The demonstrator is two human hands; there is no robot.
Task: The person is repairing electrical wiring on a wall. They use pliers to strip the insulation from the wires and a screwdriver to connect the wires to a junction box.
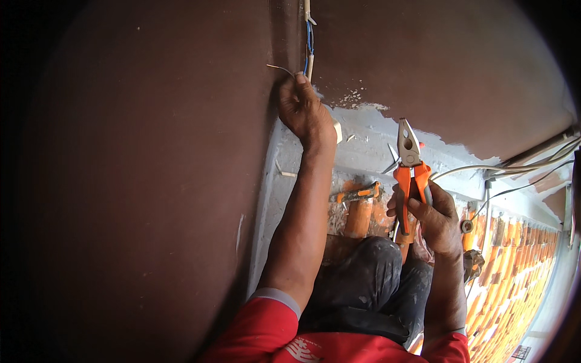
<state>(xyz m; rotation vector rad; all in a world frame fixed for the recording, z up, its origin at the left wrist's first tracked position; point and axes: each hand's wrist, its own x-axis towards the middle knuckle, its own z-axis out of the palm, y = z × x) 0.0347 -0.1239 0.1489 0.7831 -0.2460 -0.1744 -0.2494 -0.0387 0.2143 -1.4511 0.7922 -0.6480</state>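
Observation:
Raised against the brown wall, my left hand (305, 112) pinches a thin wire (281, 68) whose bare-looking end sticks out to the left. Just above the fingers, blue wires (310, 39) run along the wall corner between two pieces of pale cable sheath. My right hand (434, 219) grips combination pliers (409, 151) with orange and grey handles, jaws pointing up and apart from the wire. Their jaws look closed or nearly so. A small cream-coloured piece (338, 131) shows beside my left wrist, partly hidden by it.
An orange and black tool (358, 193) lies below the grey-white ledge (357, 148). Pale cables (478, 168) run off to the right near a dark pipe (541, 146). A roll of tape (466, 226) sits by my right wrist. Orange roof tiles (514, 266) slope away at the right.

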